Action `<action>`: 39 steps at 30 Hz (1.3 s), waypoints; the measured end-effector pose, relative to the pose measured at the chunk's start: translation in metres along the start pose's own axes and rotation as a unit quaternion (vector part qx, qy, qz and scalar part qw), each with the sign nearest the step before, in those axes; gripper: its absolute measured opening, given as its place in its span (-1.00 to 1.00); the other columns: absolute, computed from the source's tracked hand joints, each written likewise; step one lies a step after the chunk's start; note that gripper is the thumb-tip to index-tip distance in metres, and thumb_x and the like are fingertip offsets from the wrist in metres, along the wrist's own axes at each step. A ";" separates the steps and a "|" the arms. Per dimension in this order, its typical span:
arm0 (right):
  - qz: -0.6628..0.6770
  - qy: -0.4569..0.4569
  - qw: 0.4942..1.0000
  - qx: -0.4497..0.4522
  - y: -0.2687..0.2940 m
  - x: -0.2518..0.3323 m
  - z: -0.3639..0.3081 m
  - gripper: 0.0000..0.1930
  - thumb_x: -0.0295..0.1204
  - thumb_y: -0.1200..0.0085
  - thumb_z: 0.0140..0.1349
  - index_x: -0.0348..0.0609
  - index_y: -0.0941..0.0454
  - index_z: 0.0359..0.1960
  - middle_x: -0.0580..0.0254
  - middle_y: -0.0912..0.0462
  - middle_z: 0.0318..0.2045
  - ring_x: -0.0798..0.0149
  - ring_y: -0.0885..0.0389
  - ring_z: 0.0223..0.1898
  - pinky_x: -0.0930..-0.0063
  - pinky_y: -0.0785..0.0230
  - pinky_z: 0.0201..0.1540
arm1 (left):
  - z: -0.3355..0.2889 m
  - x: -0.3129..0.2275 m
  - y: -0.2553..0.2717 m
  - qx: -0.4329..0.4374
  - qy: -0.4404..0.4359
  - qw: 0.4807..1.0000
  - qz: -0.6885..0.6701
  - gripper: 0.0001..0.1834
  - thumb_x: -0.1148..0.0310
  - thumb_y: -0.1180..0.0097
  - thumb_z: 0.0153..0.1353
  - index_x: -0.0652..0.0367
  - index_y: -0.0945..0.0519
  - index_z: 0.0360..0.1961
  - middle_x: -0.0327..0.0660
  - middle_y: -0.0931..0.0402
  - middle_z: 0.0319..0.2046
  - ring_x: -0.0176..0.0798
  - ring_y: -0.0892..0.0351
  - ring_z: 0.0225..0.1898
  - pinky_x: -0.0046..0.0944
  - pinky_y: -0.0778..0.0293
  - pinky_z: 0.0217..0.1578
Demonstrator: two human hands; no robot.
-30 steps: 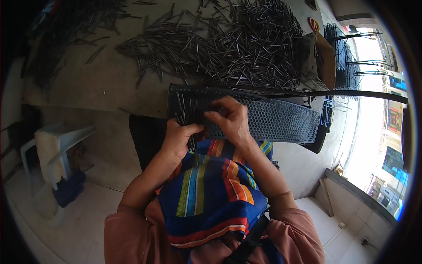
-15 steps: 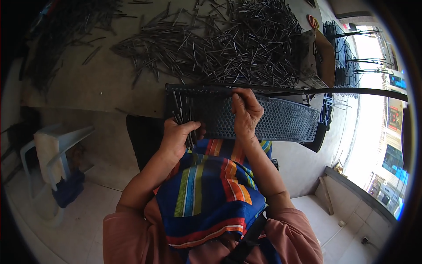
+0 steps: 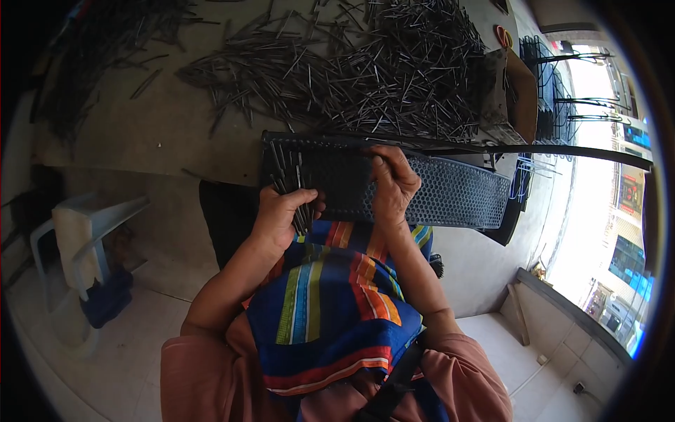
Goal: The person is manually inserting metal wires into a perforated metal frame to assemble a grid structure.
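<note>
Dark, thin, straight sticks, apparently metal, form a loose bundle (image 3: 298, 172) at the centre-left of the frame, closed in the left hand (image 3: 280, 214). Its thumb lies across them, most of its fingers are hidden behind, and their number is hard to make out; lower ends poke out below the fist. Right of it, near mid-frame, the right hand (image 3: 395, 184) is curled, thumb near the bent forefinger; whether anything thin is pinched there, I cannot tell. Both hands are over a long black perforated tray (image 3: 457, 188), whose left part sinks into shadow, blurring its holes.

Across the upper middle, a tangled heap of similar dark sticks (image 3: 380, 77) is cut off by the top edge; another dark heap (image 3: 119, 42) at upper left fades into the black rim. At upper right, an open brown cardboard box (image 3: 520, 98) shows dim contents, with red-and-yellow scissor handles (image 3: 503, 36) partly visible behind it.
</note>
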State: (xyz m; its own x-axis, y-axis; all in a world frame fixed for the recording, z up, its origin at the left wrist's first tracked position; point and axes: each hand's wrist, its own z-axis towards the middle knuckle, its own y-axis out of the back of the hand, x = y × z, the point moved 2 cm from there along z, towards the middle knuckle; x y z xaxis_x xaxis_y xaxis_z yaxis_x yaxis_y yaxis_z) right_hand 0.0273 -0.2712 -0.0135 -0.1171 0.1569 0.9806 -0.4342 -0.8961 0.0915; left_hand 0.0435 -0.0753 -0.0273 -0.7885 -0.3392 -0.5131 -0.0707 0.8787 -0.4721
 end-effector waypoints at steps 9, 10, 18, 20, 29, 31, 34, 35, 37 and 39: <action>-0.236 0.208 0.934 0.168 -0.002 0.016 -0.033 -0.70 -0.72 -0.21 -0.12 -0.25 -0.61 -0.26 0.05 -0.63 -0.22 0.08 -0.66 -0.19 0.41 -0.50 -0.20 | -0.001 0.000 -0.002 0.001 -0.012 1.000 -0.017 -0.86 0.61 -0.12 0.06 0.36 -0.57 -0.31 -0.03 -0.62 -0.42 -0.16 -0.66 -0.46 -0.24 -0.59 -0.47; -0.235 0.193 0.943 0.136 -0.003 0.016 -0.032 -0.70 -0.72 -0.20 -0.10 -0.25 -0.61 -0.26 0.05 -0.63 -0.23 0.10 -0.66 -0.19 0.42 -0.49 -0.20 | -0.001 0.000 -0.002 -0.002 -0.017 1.000 -0.020 -0.87 0.62 -0.11 0.07 0.36 -0.57 -0.31 -0.02 -0.62 -0.42 -0.16 -0.66 -0.46 -0.24 -0.59 -0.46; 0.020 -0.049 0.998 -0.035 0.003 -0.006 -0.002 -0.87 -0.63 -0.01 0.28 -0.29 -0.60 -0.21 0.39 -0.58 -0.49 0.61 -0.39 -0.61 0.75 -0.18 -0.55 | -0.009 0.001 -0.013 0.028 -0.021 0.999 0.004 -0.86 0.56 -0.13 0.09 0.32 -0.58 -0.28 -0.05 -0.62 -0.42 -0.17 -0.66 -0.44 -0.23 -0.60 -0.44; 0.017 -0.046 0.998 -0.042 0.002 -0.005 -0.004 -0.86 -0.64 -0.01 0.27 -0.28 -0.61 -0.21 0.39 -0.57 -0.50 0.60 -0.40 -0.61 0.76 -0.19 -0.54 | -0.010 0.002 -0.012 0.025 -0.004 1.000 0.009 -0.85 0.55 -0.14 0.09 0.30 -0.57 -0.27 -0.06 -0.62 -0.42 -0.18 -0.66 -0.44 -0.23 -0.61 -0.42; -0.133 0.067 0.988 -0.029 -0.010 0.012 0.000 -0.87 -0.65 -0.08 0.20 -0.28 -0.61 -0.24 0.33 -0.60 -0.47 0.56 -0.44 -0.54 0.70 -0.26 -0.47 | -0.010 0.008 -0.013 0.018 -0.005 1.000 -0.023 -0.84 0.60 -0.11 0.09 0.35 -0.59 -0.26 -0.03 -0.63 -0.41 -0.14 -0.67 -0.42 -0.19 -0.62 -0.44; -0.174 0.113 0.978 -0.003 -0.015 0.022 0.005 -0.87 -0.66 -0.12 0.15 -0.29 -0.61 -0.26 0.26 -0.59 -0.48 0.52 -0.46 -0.51 0.65 -0.30 -0.43 | -0.010 0.009 -0.013 0.030 -0.017 0.999 -0.018 -0.82 0.60 -0.12 0.09 0.34 -0.57 -0.23 -0.03 -0.63 -0.41 -0.14 -0.67 -0.45 -0.16 -0.64 -0.44; -0.185 0.097 0.978 0.004 -0.014 0.026 0.007 -0.85 -0.67 -0.15 0.11 -0.30 -0.61 -0.27 0.18 -0.58 -0.48 0.44 -0.51 -0.52 0.61 -0.33 -0.44 | -0.012 0.010 -0.016 0.029 -0.014 0.999 -0.020 -0.81 0.60 -0.11 0.10 0.35 -0.57 -0.21 -0.04 -0.63 -0.41 -0.13 -0.67 -0.44 -0.16 -0.65 -0.43; -0.185 0.097 0.978 0.004 -0.014 0.024 0.007 -0.85 -0.67 -0.15 0.11 -0.30 -0.61 -0.27 0.18 -0.58 -0.48 0.44 -0.51 -0.52 0.61 -0.33 -0.44 | -0.012 0.010 -0.016 0.029 -0.014 0.999 -0.021 -0.81 0.60 -0.11 0.10 0.35 -0.57 -0.21 -0.04 -0.63 -0.41 -0.13 -0.67 -0.44 -0.16 -0.65 -0.43; -0.248 0.107 0.962 0.044 -0.017 0.020 0.007 -0.82 -0.67 -0.17 0.07 -0.28 -0.62 -0.25 0.17 -0.58 -0.49 0.37 -0.56 -0.52 0.58 -0.35 -0.44 | -0.013 0.012 -0.016 0.022 -0.009 0.999 -0.037 -0.81 0.64 -0.08 0.07 0.36 -0.59 -0.25 -0.04 -0.62 -0.41 -0.12 -0.67 -0.43 -0.18 -0.63 -0.44; -0.252 0.097 0.962 0.045 -0.019 0.024 0.003 -0.81 -0.67 -0.18 0.06 -0.27 -0.63 -0.25 0.17 -0.58 -0.49 0.34 -0.57 -0.51 0.56 -0.37 -0.44 | -0.014 0.013 -0.017 0.013 -0.011 0.999 -0.036 -0.81 0.64 -0.08 0.07 0.35 -0.59 -0.25 -0.05 -0.62 -0.41 -0.12 -0.67 -0.44 -0.19 -0.63 -0.44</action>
State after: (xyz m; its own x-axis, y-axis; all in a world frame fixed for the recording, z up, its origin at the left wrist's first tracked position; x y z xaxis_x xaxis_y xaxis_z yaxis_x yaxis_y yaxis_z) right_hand 0.0352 -0.2515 0.0087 -0.0800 0.6480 0.7574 -0.4019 -0.7163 0.5704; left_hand 0.0265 -0.0901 -0.0159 -0.7681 -0.4086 -0.4930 -0.1099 0.8427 -0.5271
